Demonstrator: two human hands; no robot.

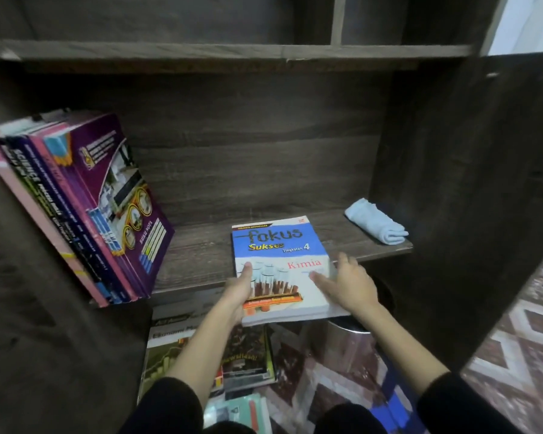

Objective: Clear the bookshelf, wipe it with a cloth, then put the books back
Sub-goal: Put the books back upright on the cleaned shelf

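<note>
Below the fingers a pile (182, 346) waits on the floor (502, 355). The left hand (239, 288) pinches the book (279, 245) at its left edge, thumb on the cover. The right hand (348, 285) lies spread along its right side. The book lies flat, partly overhanging the shelf (201, 255) lip. Best tip it upright and slide it left against the leaning row (85, 208), clear of the cloth (376, 225) beyond and right of the fingers.

A: Where's the Kimia book (279, 261)?
B: Flat on shelf (201, 252), near end overhanging. L hand (240, 289) grips left edge, thumb on cover; R hand (348, 286) fingers flat on right side.
A: And the cloth (375, 225)?
B: Folded, far right of shelf; other books (85, 208) lean at left.
</note>
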